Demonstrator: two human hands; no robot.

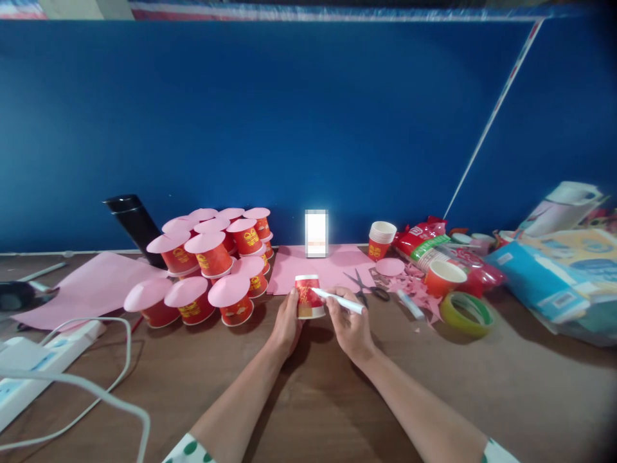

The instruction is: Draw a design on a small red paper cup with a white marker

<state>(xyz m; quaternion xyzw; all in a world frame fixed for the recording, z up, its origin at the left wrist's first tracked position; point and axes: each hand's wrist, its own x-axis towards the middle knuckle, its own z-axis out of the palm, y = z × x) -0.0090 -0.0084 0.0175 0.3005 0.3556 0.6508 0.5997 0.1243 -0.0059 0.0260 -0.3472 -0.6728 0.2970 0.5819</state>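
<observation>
A red paper cup [306,302] with yellowish print stands upside down at the middle of the table, its narrow white-edged end up. My left hand [286,325] grips it from the left side. A white marker pen [346,301] lies in my right hand [353,331], its tip pointing left against or just in front of the cup. Behind the cup are sheets of pink paper [289,267]. On the left, several red cups [211,262] stand stacked in rows, topped with pink paper discs [230,289].
Black-handled scissors [380,294], pink paper scraps [417,289], a white pen-like stick [410,304], green tape [466,315] and an orange-red cup [444,278] lie to the right. A power strip [53,357] with white cables is at left. A black bottle [137,228] leans behind the cups.
</observation>
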